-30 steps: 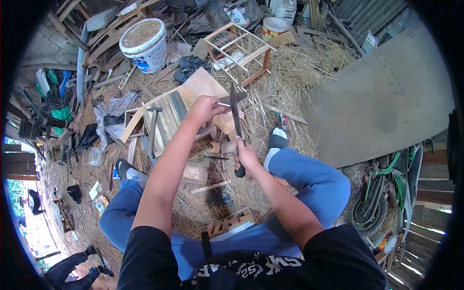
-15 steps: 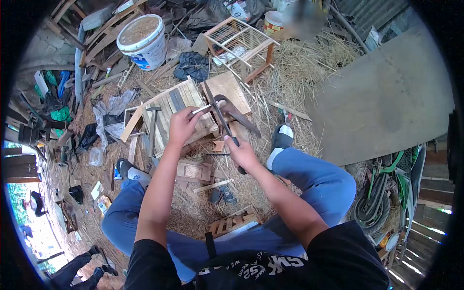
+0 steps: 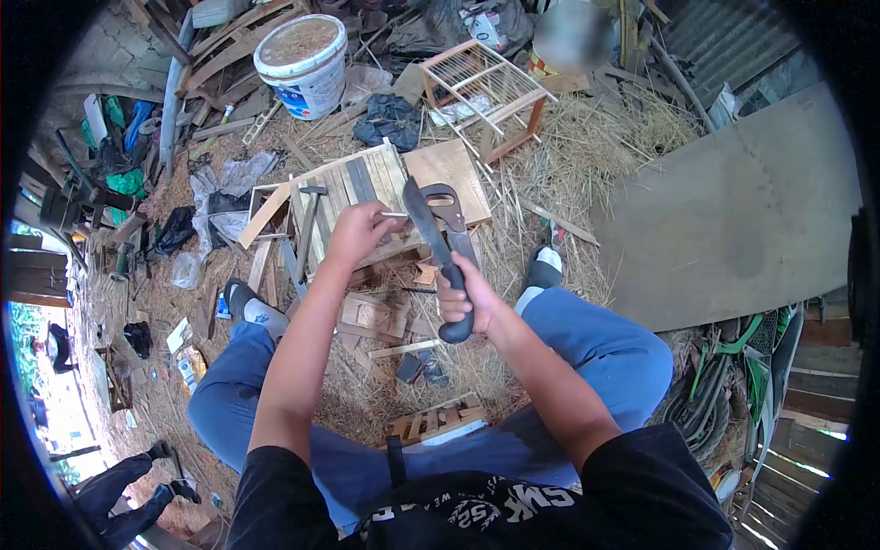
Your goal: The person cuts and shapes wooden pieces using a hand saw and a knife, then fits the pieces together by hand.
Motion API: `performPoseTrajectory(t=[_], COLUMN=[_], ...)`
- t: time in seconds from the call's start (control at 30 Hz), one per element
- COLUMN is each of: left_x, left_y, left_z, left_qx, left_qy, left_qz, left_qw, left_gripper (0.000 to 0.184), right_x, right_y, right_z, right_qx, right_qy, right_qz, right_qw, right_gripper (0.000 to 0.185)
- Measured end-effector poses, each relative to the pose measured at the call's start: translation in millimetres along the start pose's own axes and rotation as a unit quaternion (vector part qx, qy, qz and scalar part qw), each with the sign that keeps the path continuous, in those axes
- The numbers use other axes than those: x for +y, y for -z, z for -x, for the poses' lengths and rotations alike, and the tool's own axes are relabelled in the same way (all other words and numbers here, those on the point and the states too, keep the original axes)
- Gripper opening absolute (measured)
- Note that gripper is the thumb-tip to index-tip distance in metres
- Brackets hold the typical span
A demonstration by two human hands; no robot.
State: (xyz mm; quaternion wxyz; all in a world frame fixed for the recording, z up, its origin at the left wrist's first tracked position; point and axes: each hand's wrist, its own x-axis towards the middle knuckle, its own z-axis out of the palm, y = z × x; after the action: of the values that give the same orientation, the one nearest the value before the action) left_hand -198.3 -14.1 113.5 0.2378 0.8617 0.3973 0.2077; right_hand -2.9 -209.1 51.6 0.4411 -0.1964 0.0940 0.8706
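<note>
In my right hand (image 3: pixel 469 298) is the black handle of a machete (image 3: pixel 424 220), its dark blade slanting up and away to the left. My left hand (image 3: pixel 356 236) pinches a thin pale wooden stick (image 3: pixel 394 215), whose far end is close to the blade; I cannot tell if they touch. Below both lies a slatted wooden crate (image 3: pixel 335 174) with a hammer (image 3: pixel 310 215) resting on it. A handsaw (image 3: pixel 456 220) with a brown handle lies just beyond the machete, partly over a plywood piece (image 3: pixel 449 170).
A white bucket (image 3: pixel 316 92) and a wooden cage (image 3: pixel 527 101) with thin bars stand at the back. To the right lies a large flat board (image 3: pixel 733 211). Wood scraps (image 3: pixel 374 313) and straw cover the floor between my legs. Another person's legs (image 3: pixel 128 495) show at lower left.
The machete has turned from edge-on to show its broad face, and my right hand has come slightly nearer and right. The stick appears shorter in view. The whole scene has shifted slightly right.
</note>
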Motion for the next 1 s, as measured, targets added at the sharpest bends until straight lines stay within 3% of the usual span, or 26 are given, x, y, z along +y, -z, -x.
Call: performPoseTrajectory(t=[0.07,0.13,0.17,0.2,0.27,0.33,0.4,0.43,0.53,0.67,0.87,0.93,1.0], left_x=[-4.0,0.4,1.6,2.8,4.5,5.7,3.9,1.0,6.6,3.5,-0.9,0.3,2.7], left_y=[-0.2,0.3,-1.6,-4.0,-8.8,-11.8,-15.9,-17.4,-14.3,-20.3,-20.5,-18.7,-19.7], left_z=[-4.1,-7.2,-7.5,-9.0,-10.2,-9.4,-9.5,-8.7,-3.2,2.5,-0.3,-1.4,-2.9], left_qx=[-0.026,-0.016,-0.009,-0.009,-0.049,-0.045,-0.044,-0.044,-0.046,-0.035,-0.028,-0.028,-0.029], left_qy=[-0.014,0.001,0.017,0.019,0.007,0.007,0.004,0.003,0.0,0.002,-0.004,-0.007,-0.012], left_qz=[0.001,0.046,0.089,0.089,0.078,0.072,0.066,0.069,0.059,0.083,0.072,0.06,0.05], left_qw=[1.0,0.999,0.996,0.996,0.996,0.996,0.997,0.997,0.997,0.996,0.997,0.998,0.998], left_gripper=[0.022,0.022,0.021,0.021,0.021,0.021,0.021,0.023,0.024,0.023,0.024,0.025,0.026], right_x=[-2.8,4.2,7.4,8.4,9.4,7.0,10.9,13.2,17.9,23.3,26.4,26.5,24.7], right_y=[-3.5,-41.6,-53.9,-53.8,-51.2,-36.5,-16.4,-4.3,-6.8,5.7,7.9,22.7,14.6], right_z=[0.4,9.2,14.1,11.0,4.3,-1.6,-8.8,-15.8,-12.4,-18.6,-21.9,-27.1,-22.7], right_qx=[-0.008,0.225,0.247,0.248,0.258,0.261,0.315,0.356,0.395,0.378,0.375,0.393,0.407], right_qy=[0.0,0.144,0.202,0.201,0.31,0.311,0.303,0.317,0.245,0.285,0.356,0.368,0.328], right_qz=[-0.043,0.163,0.205,0.206,0.294,0.322,0.409,0.464,0.481,0.473,0.529,0.62,0.609], right_qw=[0.999,0.95,0.925,0.925,0.866,0.855,0.801,0.747,0.743,0.743,0.673,0.571,0.597], right_gripper=[0.056,0.055,0.051,0.051,0.044,0.041,0.045,0.051,0.053,0.042,0.048,0.054,0.057])
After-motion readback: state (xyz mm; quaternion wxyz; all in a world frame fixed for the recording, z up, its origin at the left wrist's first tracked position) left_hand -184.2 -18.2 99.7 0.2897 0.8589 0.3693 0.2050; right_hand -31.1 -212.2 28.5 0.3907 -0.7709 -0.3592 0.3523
